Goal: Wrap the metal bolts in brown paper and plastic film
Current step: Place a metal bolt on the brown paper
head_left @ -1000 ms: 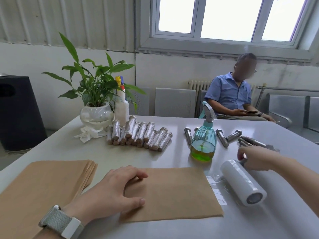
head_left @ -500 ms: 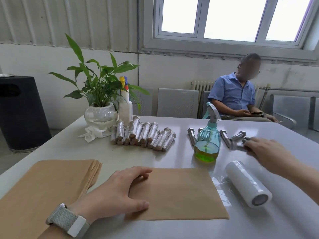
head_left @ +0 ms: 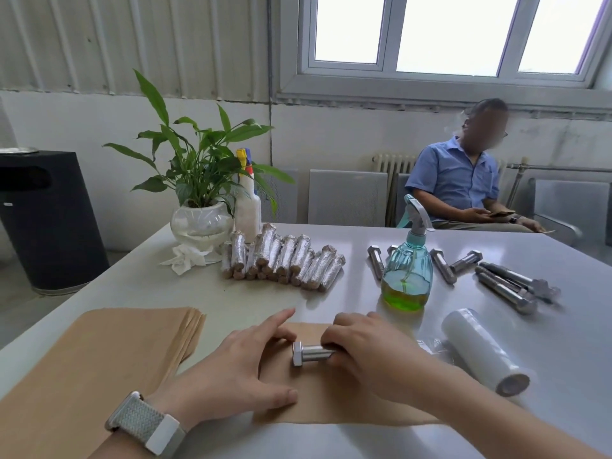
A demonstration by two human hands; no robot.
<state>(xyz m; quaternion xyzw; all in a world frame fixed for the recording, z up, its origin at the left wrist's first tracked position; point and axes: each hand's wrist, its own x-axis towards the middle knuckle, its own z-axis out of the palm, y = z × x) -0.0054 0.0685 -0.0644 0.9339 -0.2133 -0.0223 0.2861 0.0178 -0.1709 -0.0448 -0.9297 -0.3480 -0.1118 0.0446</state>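
Left of the left hand (head_left: 228,369) lies a flat stack of matte brown paper (head_left: 99,359) on the smooth grey tabletop (head_left: 331,438). That hand presses, fingers straight, on a single brown sheet (head_left: 331,402). Just right of it, the right hand (head_left: 367,356) curls round the shank of a shiny hex-headed bolt (head_left: 306,353) (lying on the sheet). Beyond the hands sit foil-like wrapped rolls (head_left: 281,260); right of the right hand, a white cylindrical film roll (head_left: 483,351) and loose bolts (head_left: 510,283).
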